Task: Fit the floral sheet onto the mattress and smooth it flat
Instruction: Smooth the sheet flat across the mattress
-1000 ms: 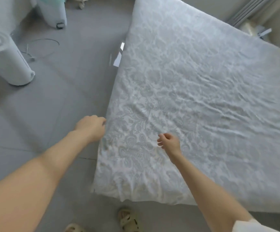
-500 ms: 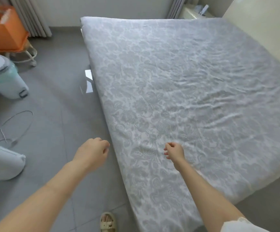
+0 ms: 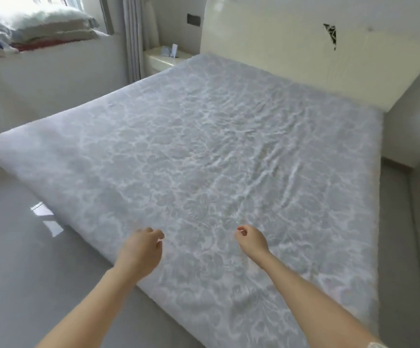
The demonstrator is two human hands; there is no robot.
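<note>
My left hand hangs over the near left edge of the bed. Its fingers are loosely curled with nothing in them. My right hand is just above the floral sheet, with the fingers curled and the thumb close to the forefinger. No cloth shows between them, though I cannot tell whether the hand brushes the fabric.

The sheet covers the whole top of the mattress, from the near edge to the cream headboard. Fine wrinkles run across its middle and right side. The mattress itself is hidden under it, and the near right corner is cut off by the frame.

The far nightstand holds a small white upright item and something bluish, both too blurred to name. On the window ledge at far left sit stacked pillows and folded bedding. The grey floor lies to the left.
</note>
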